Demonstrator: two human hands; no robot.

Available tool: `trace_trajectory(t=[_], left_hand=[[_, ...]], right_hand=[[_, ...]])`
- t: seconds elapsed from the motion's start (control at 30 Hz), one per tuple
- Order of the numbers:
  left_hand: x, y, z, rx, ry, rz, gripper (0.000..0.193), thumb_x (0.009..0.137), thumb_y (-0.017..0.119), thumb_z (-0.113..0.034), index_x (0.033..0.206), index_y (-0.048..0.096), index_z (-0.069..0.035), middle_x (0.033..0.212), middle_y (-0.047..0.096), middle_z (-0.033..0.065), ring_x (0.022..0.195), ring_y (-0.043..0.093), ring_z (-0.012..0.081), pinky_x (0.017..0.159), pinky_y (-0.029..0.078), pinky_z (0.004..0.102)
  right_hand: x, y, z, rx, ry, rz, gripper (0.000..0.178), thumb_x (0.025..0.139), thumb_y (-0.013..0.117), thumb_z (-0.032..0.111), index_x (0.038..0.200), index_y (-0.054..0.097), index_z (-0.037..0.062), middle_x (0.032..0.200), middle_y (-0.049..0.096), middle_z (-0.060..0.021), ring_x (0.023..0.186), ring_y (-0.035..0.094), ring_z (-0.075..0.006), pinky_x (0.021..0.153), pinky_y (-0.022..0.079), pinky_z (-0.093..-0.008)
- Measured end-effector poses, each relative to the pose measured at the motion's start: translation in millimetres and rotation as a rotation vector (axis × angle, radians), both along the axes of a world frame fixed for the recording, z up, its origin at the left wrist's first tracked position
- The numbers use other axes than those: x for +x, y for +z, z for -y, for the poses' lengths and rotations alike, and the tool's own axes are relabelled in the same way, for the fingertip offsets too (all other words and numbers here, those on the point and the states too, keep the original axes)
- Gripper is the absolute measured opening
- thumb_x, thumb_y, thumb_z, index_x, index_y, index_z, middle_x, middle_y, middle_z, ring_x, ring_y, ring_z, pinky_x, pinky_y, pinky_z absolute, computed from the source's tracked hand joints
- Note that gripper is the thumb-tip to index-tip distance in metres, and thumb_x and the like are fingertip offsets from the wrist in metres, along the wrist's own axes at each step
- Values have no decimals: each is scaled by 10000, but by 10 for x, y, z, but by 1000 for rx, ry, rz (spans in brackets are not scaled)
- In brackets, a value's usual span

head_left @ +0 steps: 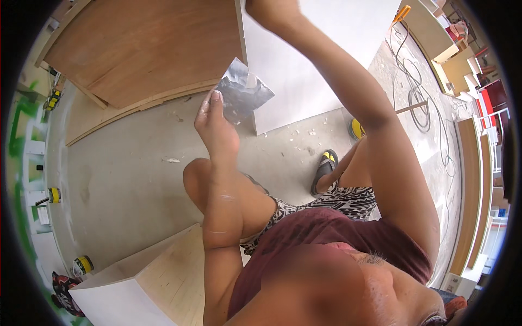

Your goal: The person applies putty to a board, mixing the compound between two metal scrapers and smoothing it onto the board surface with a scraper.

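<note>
My left hand (216, 117) pinches a thin, square, silvery metal sheet (239, 98) by its left side, thumb on top. The sheet is smeared and has a pale patch near its upper edge. At the top of the view, my right hand (273, 13) is bent over beside the upper left edge of a white panel (310, 76). The picture's edge cuts off that hand, so its fingers and anything in them are hidden. The white panel stands against a large brown plywood panel (147, 46) with a pale wooden edge strip.
Pale crumbs lie on the grey floor (130, 146) near the panel's foot. A coiled cable (416, 103) lies at right, with an orange-handled tool (401, 13) at its far end. An open white box (117, 293) stands lower left; yellow-black rolls (83, 264) lie along the left. Boards (470, 190) line the right.
</note>
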State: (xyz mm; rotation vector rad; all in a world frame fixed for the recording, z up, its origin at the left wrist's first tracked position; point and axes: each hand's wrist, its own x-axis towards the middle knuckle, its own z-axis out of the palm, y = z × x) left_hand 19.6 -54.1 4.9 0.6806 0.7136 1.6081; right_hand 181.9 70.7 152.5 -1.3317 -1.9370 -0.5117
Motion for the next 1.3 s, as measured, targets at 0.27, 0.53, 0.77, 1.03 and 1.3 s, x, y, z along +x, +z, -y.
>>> trace_trajectory(t=[0.27,0.53,0.77,1.03,1.3], left_hand=[[-4,74,41,-42,15,20,332,996,542,-130,1220,585,111,1126,650,122,1016,617,178,897,495,314],[-7,87,56,-41,-13,27,348,997,540,-140,1235,571,113,1145,635,132,1025,619,194,892,508,327],[34,112,40,-49,-33,23,351,996,540,-140,1235,568,116,1144,637,130,1022,620,192,889,503,322],[10,88,44,-34,-8,11,345,995,541,-123,1237,576,120,1156,643,132,1029,610,175,906,483,309],[-4,-46,-45,18,-28,-24,353,1009,523,-146,1238,552,122,1171,628,144,1061,615,206,935,497,344]], right_hand=[[1170,981,-318,244,-237,-321,421,856,466,7,1215,666,96,1062,665,-285,1036,645,-420,910,500,-469],[971,896,-341,300,-53,-131,468,853,428,-32,1231,662,115,1139,666,-227,1087,634,-387,945,492,-442],[849,-70,-214,201,-148,199,436,853,514,19,1266,618,112,1260,642,-129,1113,643,-298,926,523,-430],[796,221,48,74,-30,-109,425,869,454,27,1218,669,138,1015,670,-258,936,661,-431,836,520,-501],[725,915,-318,227,-135,-136,428,852,471,27,1203,682,153,1025,690,-218,955,662,-406,842,522,-488]])
